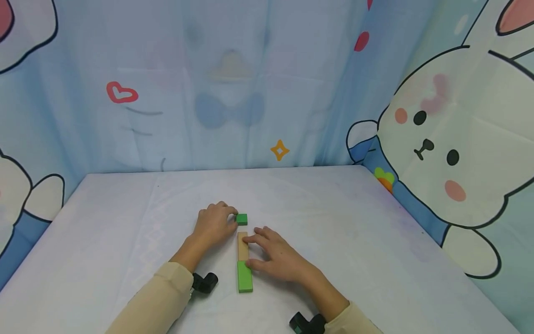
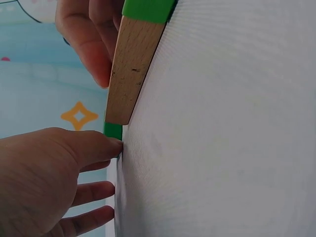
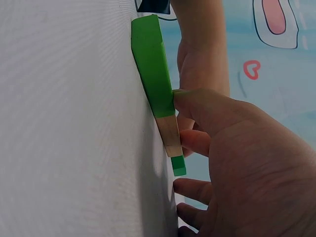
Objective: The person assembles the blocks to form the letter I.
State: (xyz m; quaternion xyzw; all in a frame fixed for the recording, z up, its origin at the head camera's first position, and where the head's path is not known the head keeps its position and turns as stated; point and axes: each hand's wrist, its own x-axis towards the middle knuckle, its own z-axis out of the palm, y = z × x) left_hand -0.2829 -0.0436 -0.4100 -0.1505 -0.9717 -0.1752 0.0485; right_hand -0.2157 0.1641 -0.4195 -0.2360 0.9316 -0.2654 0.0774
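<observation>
A small green block [image 1: 242, 219] lies farthest from me, and the thumb and fingertips of my left hand [image 1: 213, 225] pinch it at its left end. Nearer, a plain wooden block [image 1: 243, 247] and a longer green block [image 1: 244, 277] lie end to end in a line. In the head view a short gap separates the small block from the wooden one. My right hand [image 1: 279, 257] rests along the right side of this line, index fingertip at the wooden block and thumb touching the green block [image 3: 154, 69], its other fingers spread.
The blocks lie on a table [image 1: 354, 222] covered with a white cloth. Behind it hangs a blue curtain [image 1: 167, 125] printed with cartoon rabbits and hearts. Black wrist cameras are strapped near both tan sleeves [image 1: 160, 297].
</observation>
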